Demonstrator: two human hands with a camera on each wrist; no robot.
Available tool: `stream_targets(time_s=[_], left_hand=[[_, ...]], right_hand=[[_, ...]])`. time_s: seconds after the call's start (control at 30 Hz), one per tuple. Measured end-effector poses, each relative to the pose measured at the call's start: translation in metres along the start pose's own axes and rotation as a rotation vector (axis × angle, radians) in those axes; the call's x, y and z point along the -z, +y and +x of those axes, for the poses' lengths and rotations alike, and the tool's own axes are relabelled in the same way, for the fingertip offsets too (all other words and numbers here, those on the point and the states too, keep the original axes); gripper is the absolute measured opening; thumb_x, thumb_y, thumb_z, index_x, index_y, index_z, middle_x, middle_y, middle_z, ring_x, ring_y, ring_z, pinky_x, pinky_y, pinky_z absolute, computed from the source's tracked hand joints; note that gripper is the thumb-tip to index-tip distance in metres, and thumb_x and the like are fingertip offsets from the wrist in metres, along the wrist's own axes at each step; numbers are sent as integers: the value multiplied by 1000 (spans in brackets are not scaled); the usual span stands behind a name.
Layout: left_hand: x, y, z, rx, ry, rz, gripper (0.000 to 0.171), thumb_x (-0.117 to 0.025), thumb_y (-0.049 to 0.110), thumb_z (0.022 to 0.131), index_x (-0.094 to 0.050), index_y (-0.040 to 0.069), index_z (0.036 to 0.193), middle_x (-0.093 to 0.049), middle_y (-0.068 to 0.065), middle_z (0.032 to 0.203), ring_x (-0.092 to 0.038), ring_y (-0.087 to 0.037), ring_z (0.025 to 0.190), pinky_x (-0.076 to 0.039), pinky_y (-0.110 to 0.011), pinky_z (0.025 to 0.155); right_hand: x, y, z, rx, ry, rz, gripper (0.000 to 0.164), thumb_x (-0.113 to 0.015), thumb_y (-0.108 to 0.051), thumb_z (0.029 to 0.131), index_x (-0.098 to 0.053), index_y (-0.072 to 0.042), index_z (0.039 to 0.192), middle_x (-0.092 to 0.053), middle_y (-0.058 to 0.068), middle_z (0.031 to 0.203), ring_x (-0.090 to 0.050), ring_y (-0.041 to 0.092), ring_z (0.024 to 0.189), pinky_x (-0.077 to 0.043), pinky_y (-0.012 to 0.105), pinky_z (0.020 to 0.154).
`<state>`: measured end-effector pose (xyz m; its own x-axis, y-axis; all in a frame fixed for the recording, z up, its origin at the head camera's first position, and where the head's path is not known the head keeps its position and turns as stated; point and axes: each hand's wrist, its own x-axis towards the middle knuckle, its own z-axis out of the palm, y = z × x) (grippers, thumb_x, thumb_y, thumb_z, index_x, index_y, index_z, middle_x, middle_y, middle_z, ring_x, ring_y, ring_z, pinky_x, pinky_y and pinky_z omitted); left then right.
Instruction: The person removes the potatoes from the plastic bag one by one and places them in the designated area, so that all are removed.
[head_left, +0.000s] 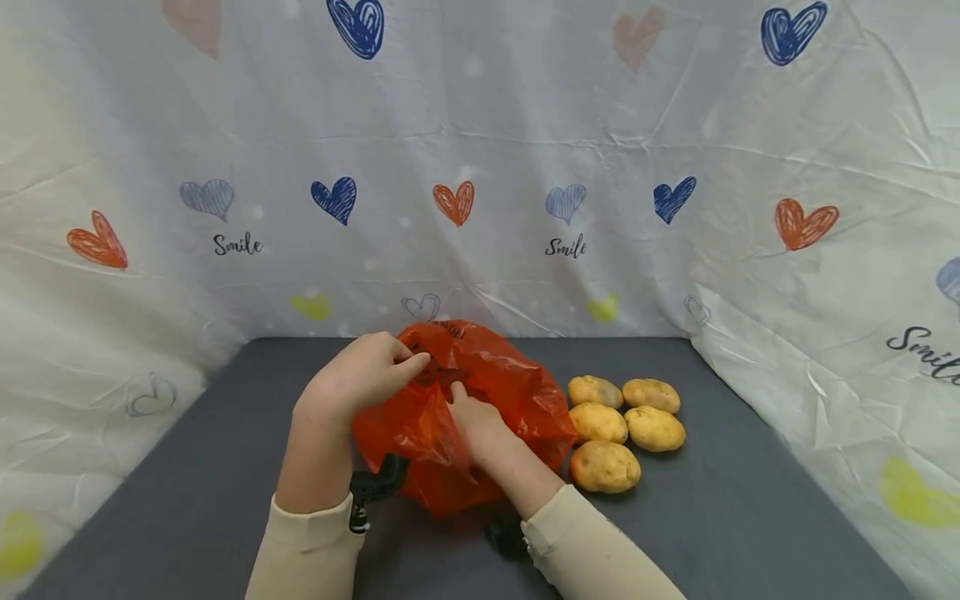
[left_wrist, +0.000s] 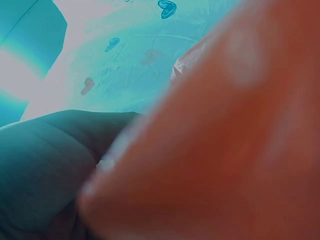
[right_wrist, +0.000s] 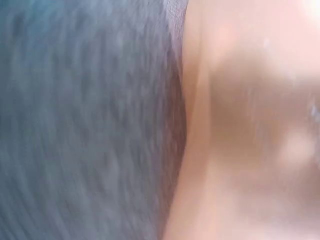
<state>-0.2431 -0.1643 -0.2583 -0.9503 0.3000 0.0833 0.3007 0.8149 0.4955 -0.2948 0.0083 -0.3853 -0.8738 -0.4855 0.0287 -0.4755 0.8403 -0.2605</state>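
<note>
A crumpled red plastic bag (head_left: pixel 517 383) stands in the middle of the table, its mouth spread toward me. My left hand (head_left: pixel 367 373) grips its upper left rim, thumb pointing right and most fingers hidden behind the wrist and the film. My right hand (head_left: pixel 480 425) is at the bag's mouth and pinches a raised fold of the front edge; that fold covers part of its fingers. Blurred red film (left_wrist: pixel 215 150) fills much of the left wrist view. The right wrist view shows mostly blurred skin and grey surface, with no fingertips. What lies inside the bag is hidden.
Several potatoes (head_left: pixel 604 467) lie in a cluster just right of the bag, close to its side. The dark grey table (head_left: pixel 735 517) ends at a white cloth (head_left: pixel 495 250) printed with hearts, which hangs behind and on both sides.
</note>
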Motion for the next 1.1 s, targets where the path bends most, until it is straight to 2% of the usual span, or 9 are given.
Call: stream_targets(time_s=[0.13, 0.27, 0.4, 0.47, 0.53, 0.63, 0.83, 0.97, 1.1], left_hand=[[1, -3, -2, 3, 6, -3, 53, -58, 36, 105, -46, 15, 57, -30, 2, 54, -29, -16, 49, -28, -31, 52], [2, -6, -3, 24, -6, -24, 53, -58, 37, 105, -48, 14, 58, -30, 1, 54, -29, -16, 50, -28, -31, 52], [4, -7, -4, 34, -17, -32, 53, -58, 38, 105, -50, 14, 59, -30, 1, 55, -30, -16, 50, -28, -31, 52], [5, -8, -4, 35, -18, -30, 53, -58, 39, 105, -50, 14, 59, -30, 1, 55, -30, -16, 50, -28, -31, 52], [5, -8, -3, 33, -15, -31, 53, -58, 39, 105, -48, 14, 59, -30, 1, 55, -29, -16, 50, -28, -31, 52], [5, -8, -2, 24, -9, -34, 53, -58, 38, 105, -47, 14, 59, -30, 1, 55, -29, -16, 49, -28, -31, 51], [2, -7, 0, 14, -33, -39, 53, -58, 37, 105, -47, 15, 58, -30, 2, 55, -28, -15, 49, -28, -30, 51], [4, -8, -1, -1, -22, -6, 52, -56, 36, 105, -47, 15, 59, -31, 2, 55, -30, -16, 50, -29, -32, 53], [7, -8, -2, -11, -15, -5, 53, -56, 38, 105, -46, 15, 59, -31, 1, 55, -31, -17, 51, -30, -33, 54]], right_hand=[[15, -1, -8, 90, -8, -89, 56, -70, -37, 96, -51, -14, 144, -58, 5, 137, -63, 22, 117, -51, 43, 99], [38, -2, -20, 107, -38, -71, 62, -79, -36, 87, -52, -16, 139, -64, 0, 119, -64, 18, 104, -53, 39, 92], [59, -3, -34, 95, -11, -33, 44, -79, -36, 83, -60, -23, 120, -57, -4, 101, -57, 15, 85, -51, 35, 74], [67, -3, -39, 95, 12, -17, 35, -78, -39, 82, -61, -23, 108, -56, -5, 94, -55, 15, 79, -49, 34, 70], [73, -2, -45, 92, 21, 3, 33, -77, -44, 83, -58, -24, 100, -57, -6, 87, -55, 14, 74, -48, 33, 67], [80, -1, -54, 83, 3, 31, 35, -76, -47, 85, -59, -23, 105, -59, -8, 81, -56, 14, 71, -48, 33, 67], [87, 4, -80, 72, -59, 78, 51, -74, -53, 90, -54, -25, 128, -61, -9, 85, -58, 12, 76, -48, 34, 72], [90, 9, -94, 118, -36, 110, 58, -72, -57, 91, -51, -24, 133, -62, -12, 97, -60, 9, 86, -50, 34, 80], [93, 19, -105, 163, -10, 146, 53, -74, -54, 90, -55, -28, 132, -61, -14, 102, -59, 7, 90, -50, 33, 82]])
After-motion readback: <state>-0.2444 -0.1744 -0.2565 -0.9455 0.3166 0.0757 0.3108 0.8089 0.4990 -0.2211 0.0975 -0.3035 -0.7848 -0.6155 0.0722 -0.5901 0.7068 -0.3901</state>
